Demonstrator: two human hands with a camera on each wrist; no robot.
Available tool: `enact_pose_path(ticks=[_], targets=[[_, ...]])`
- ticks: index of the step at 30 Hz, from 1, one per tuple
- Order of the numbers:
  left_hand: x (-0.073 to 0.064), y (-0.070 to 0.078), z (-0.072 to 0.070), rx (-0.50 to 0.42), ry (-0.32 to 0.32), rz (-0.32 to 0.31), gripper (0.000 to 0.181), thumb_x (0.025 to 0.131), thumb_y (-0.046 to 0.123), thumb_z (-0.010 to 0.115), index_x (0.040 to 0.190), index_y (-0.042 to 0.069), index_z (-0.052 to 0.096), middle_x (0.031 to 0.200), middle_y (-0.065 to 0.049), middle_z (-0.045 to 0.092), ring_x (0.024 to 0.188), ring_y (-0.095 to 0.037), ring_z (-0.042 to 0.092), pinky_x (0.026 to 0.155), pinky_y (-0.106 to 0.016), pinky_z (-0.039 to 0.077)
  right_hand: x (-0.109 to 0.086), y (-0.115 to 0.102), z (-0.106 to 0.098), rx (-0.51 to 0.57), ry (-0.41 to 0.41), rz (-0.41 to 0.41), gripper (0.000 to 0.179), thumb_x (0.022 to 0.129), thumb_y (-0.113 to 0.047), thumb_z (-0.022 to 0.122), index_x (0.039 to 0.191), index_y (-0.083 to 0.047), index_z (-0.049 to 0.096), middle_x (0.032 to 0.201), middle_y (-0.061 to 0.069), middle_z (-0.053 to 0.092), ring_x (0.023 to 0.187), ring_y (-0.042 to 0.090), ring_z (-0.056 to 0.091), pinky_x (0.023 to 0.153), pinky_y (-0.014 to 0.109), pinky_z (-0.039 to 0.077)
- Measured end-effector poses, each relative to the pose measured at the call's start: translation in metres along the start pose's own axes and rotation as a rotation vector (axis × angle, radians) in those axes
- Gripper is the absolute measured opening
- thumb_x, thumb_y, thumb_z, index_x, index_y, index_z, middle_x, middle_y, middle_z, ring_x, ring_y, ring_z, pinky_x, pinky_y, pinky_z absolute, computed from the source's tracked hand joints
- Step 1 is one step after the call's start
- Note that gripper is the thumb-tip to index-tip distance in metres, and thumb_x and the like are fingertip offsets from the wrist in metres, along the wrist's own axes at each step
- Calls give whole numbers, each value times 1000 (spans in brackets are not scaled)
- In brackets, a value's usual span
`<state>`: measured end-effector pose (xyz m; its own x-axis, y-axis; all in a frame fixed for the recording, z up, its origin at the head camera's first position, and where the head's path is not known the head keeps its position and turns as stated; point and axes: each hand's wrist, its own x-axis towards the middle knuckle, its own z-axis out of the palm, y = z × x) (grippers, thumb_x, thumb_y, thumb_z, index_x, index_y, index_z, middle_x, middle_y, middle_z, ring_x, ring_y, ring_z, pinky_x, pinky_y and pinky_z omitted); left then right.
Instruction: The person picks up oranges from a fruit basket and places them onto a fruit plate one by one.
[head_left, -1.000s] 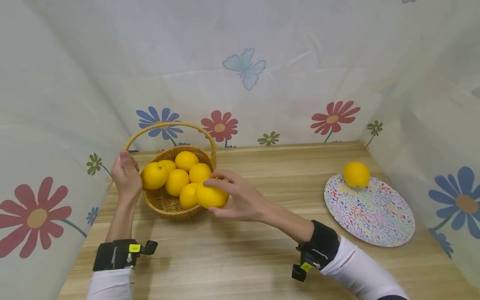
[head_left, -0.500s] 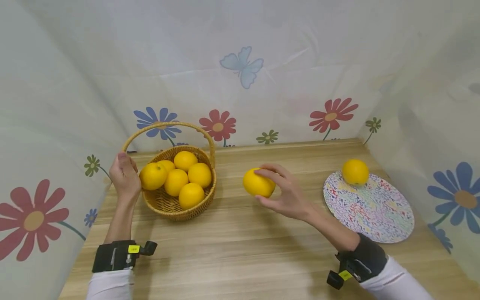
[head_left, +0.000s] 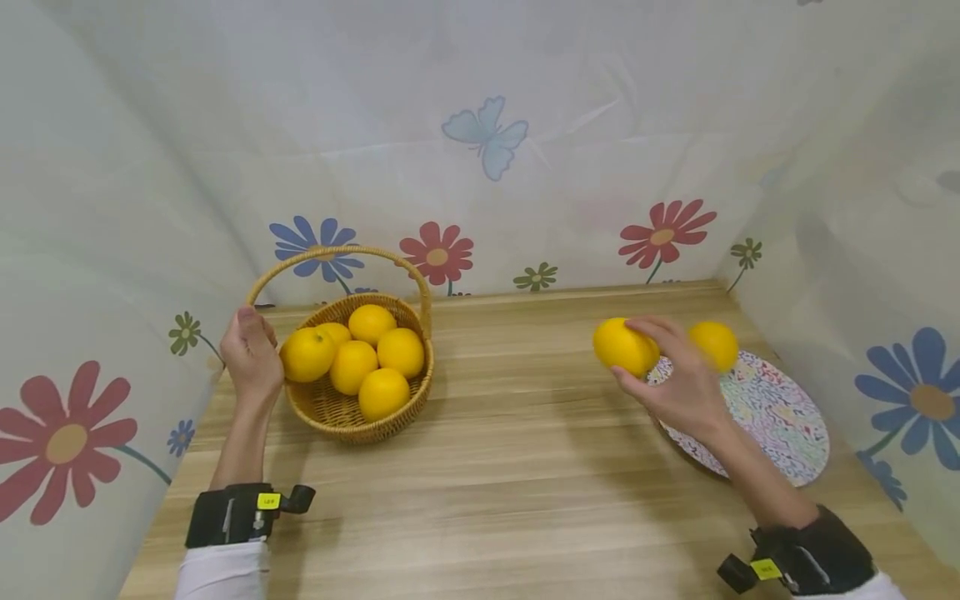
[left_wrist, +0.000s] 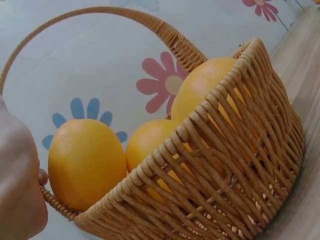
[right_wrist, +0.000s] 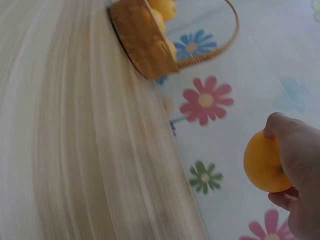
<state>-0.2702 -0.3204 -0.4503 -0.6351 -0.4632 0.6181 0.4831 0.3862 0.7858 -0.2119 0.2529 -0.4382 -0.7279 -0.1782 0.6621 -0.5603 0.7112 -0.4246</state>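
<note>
My right hand point(head_left: 678, 387) hides part of the round, multicoloured plate point(head_left: 783, 421) and the round yellow fruit point(head_left: 717, 347) on it, pinching another yellow fruit point(head_left: 622, 347) near its left edge. My left hand point(head_left: 251, 357), cut off in its wrist view, grips the arched handle point(head_left: 425, 304) of the tan wicker basket point(head_left: 360, 432) holding six yellow fruits point(head_left: 354, 367).

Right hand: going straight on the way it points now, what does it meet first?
Beyond the round yellow fruit it grips, the right hand would likely meet the white flower-printed backdrop near the small green flower; depth is unclear.

Pale flower-printed sheeting point(head_left: 555, 192) encloses the wood-grain tabletop point(head_left: 480, 500).
</note>
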Motion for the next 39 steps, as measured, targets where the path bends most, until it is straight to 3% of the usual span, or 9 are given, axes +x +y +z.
enact_pose_path(ticks=[5, 6, 11, 18, 22, 25, 28, 39], targets=[[0, -1, -5, 7, 8, 9, 55, 111, 79, 47, 77, 35, 47, 64, 17, 43, 57, -4, 35, 59, -20, 30, -10, 24, -28, -43, 61, 153, 67, 82, -6, 96, 144, -4, 71, 142, 22, 73, 119, 43, 68, 95, -3, 34], [-1, 0, -5, 9, 8, 6, 56, 110, 80, 47, 77, 35, 47, 64, 17, 43, 57, -5, 36, 60, -21, 31, -13, 28, -34, -48, 74, 185, 67, 82, -6, 95, 145, -4, 70, 142, 22, 73, 120, 35, 69, 95, -4, 35], [0, 2, -5, 13, 3, -9, 56, 112, 78, 47, 76, 34, 49, 64, 18, 44, 58, -5, 37, 61, -21, 32, -27, 52, -55, -71, 120, 405, 69, 90, -10, 90, 153, -7, 63, 152, 20, 67, 126, 28, 59, 94, 0, 33], [3, 4, -3, 14, -3, -6, 59, 114, 75, 46, 76, 29, 48, 65, 17, 44, 60, -5, 37, 61, -21, 31, -38, 86, -76, -115, 163, 763, 71, 103, -26, 79, 168, -16, 51, 169, 15, 55, 148, 38, 55, 116, 25, 52], [3, 3, -3, 5, 0, 3, 57, 113, 75, 46, 76, 31, 47, 64, 18, 43, 59, -5, 36, 60, -21, 30, -40, 104, -85, -113, 86, 898, 77, 107, -37, 73, 174, -17, 41, 179, 17, 44, 155, 46, 49, 105, 37, 62], [2, 1, -3, 3, -5, 0, 53, 116, 71, 46, 76, 35, 46, 64, 19, 42, 59, -4, 35, 60, -21, 30, -40, 114, -90, -123, 20, 942, 80, 109, -40, 69, 176, -13, 34, 181, 23, 36, 156, 53, 43, 107, 54, 62], [2, 0, -3, 4, -9, 0, 52, 116, 71, 46, 77, 36, 46, 64, 19, 42, 58, -4, 34, 59, -21, 29, -41, 120, -92, -134, -13, 960, 79, 111, -39, 66, 177, -10, 31, 181, 28, 34, 156, 56, 40, 120, 76, 48], [0, 1, -2, 4, -36, -35, 55, 119, 64, 43, 77, 30, 48, 64, 16, 43, 58, -6, 35, 59, -22, 31, -43, 141, -91, -167, -78, 972, 80, 113, -37, 64, 176, -4, 28, 179, 35, 31, 155, 62, 38, 126, 80, 38]])
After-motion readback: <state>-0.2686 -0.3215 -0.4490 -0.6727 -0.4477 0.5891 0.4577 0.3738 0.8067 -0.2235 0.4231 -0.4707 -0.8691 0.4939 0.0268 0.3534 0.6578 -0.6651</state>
